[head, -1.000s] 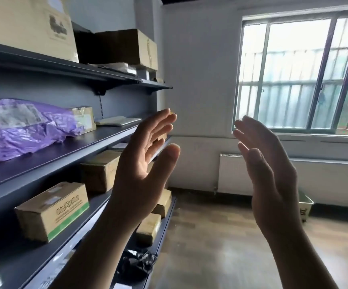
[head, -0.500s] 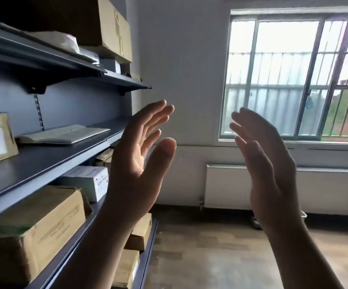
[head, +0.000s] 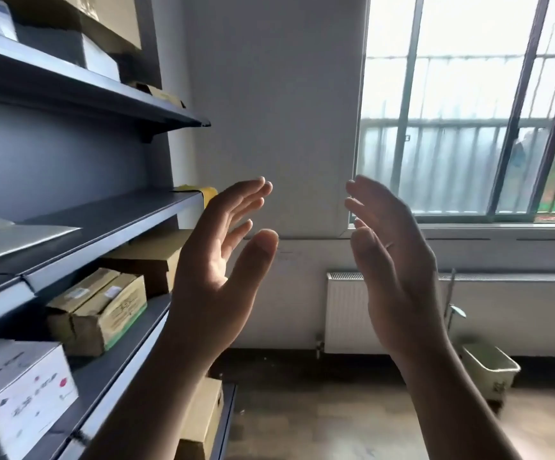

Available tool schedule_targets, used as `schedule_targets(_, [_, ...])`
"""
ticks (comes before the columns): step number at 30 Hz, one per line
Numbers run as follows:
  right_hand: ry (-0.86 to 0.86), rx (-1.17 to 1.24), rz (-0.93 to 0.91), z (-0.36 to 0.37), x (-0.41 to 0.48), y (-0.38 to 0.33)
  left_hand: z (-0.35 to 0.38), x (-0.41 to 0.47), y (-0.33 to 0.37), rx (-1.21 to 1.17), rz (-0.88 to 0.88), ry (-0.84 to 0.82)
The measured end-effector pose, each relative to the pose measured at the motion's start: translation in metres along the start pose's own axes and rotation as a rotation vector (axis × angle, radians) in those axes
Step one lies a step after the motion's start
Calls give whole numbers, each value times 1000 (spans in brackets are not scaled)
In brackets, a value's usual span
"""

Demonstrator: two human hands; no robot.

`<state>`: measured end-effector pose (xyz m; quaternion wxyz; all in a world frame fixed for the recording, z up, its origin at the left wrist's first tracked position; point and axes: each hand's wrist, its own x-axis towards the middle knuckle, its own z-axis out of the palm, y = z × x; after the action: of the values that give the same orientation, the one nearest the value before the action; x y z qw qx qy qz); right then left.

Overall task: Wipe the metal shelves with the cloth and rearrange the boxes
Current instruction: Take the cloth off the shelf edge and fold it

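Head view: left hand (head: 213, 270) and right hand (head: 395, 277) raised with palms facing, fingers straight, holding nothing, both to the right of the metal shelves (head: 103, 224). Cardboard boxes (head: 103, 307) sit on those shelves, apart from the fingers.

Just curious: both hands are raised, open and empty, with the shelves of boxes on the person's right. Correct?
No. The head view shows the shelves on the person's left. The left hand and right hand are raised, open and empty.
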<state>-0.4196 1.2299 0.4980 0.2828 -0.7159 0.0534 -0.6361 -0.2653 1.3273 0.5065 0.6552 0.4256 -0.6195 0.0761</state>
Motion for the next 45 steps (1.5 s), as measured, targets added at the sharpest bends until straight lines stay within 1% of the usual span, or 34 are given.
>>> schedule_targets(3, [-14,-14,32,5,39,75,25,44,-68,26,-37,-4])
schedule_targets(5, [-11,-11,36,8,80,136,45,84,-126,30,-63,17])
schedule_targets(9, [-7,0,66,29,145,243,70,142,-225,52,-85,27])
schedule_targets(12, [-31,17,116,58,182,310,76,178,-291,67,-122,3])
schedule_targets(16, [-47,6,101,89,229,394,83,224,-382,44,-134,41])
schedule_targets(20, [-17,-3,83,123,266,482,91,260,-483,11,-105,19])
schedule_targets(25, [-14,-24,68,177,330,580,88,327,-595,-39,-81,81])
schedule_targets(30, [-10,-38,56,203,383,658,99,389,-676,-32,-76,61])
schedule_targets(34, [-6,11,74,221,418,721,101,417,-733,19,-65,45])
schedule_targets(38, [-54,155,89,249,446,788,94,435,-786,96,-84,95])
schedule_targets(41, [-104,289,107,281,468,838,88,447,-823,156,-109,164])
schedule_targets(45, [-207,477,126,325,500,893,83,464,-857,325,-145,277])
